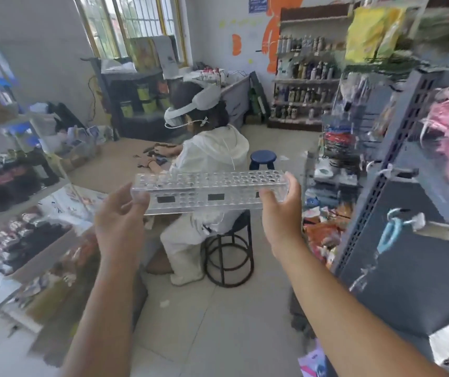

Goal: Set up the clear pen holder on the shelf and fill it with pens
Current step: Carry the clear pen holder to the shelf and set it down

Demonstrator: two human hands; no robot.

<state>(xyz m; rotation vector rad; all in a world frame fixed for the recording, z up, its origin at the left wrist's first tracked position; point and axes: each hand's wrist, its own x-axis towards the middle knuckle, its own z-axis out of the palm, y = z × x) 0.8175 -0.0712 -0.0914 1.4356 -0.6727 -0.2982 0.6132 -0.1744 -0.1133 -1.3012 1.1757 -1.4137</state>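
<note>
Clear pen holder (209,189), left hand (120,221) and right hand (285,210) gripping its ends — shelves (419,110) blurred

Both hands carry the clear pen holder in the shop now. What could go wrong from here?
The pen holder is in the air, held only at its ends by the left hand and the right hand; it may slip and fall to the floor.
A seated person is just ahead, so the long holder might bump them or the dark rack on the right.
</note>
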